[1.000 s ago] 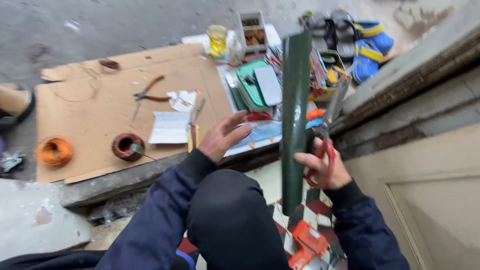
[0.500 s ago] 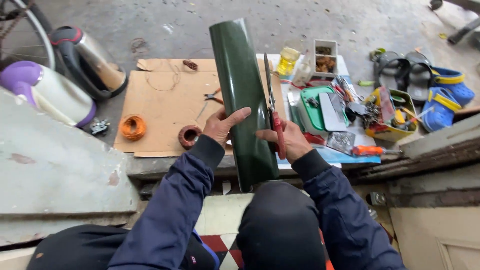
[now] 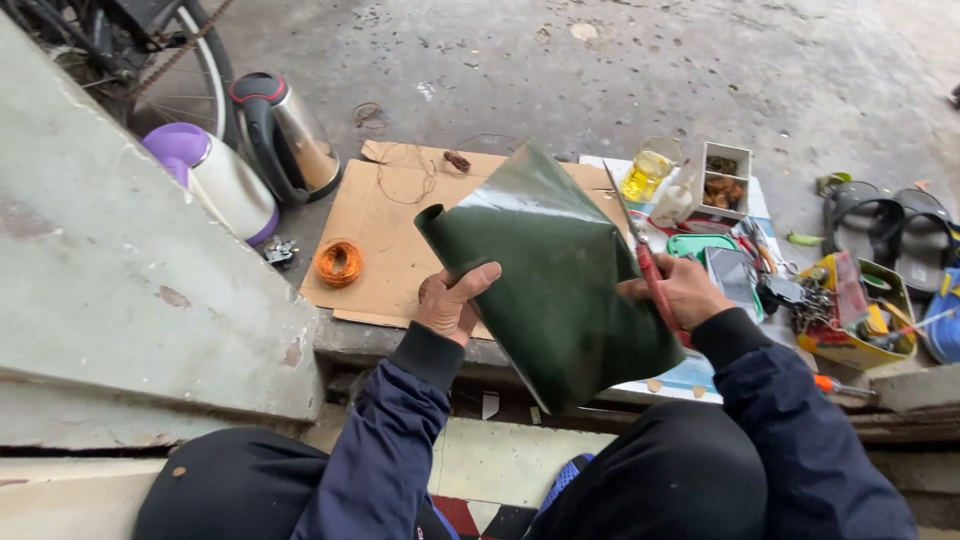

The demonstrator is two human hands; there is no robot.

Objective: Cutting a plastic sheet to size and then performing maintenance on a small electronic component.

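A curled dark green glossy sheet [image 3: 555, 280] is held up over my lap. My left hand [image 3: 452, 302] grips its left edge, thumb on the front face. My right hand [image 3: 680, 292] holds the sheet's right edge together with red-handled scissors [image 3: 640, 255], whose blades point up and away. Under the sheet lies a flat piece of brown cardboard [image 3: 385, 240] on the concrete ground.
An orange wire coil [image 3: 340, 262] sits on the cardboard's left. Two electric kettles [image 3: 285, 135] and a bicycle wheel [image 3: 165, 75] stand at left. To the right are a glass of yellow liquid [image 3: 648, 172], a small parts box [image 3: 724, 180], a yellow tray of tools [image 3: 850, 315] and sandals [image 3: 885, 225].
The rolled-up green sheet has opened out into a broad curved sheet and tilted leftward. My view has shifted, with both hands still on the sheet.
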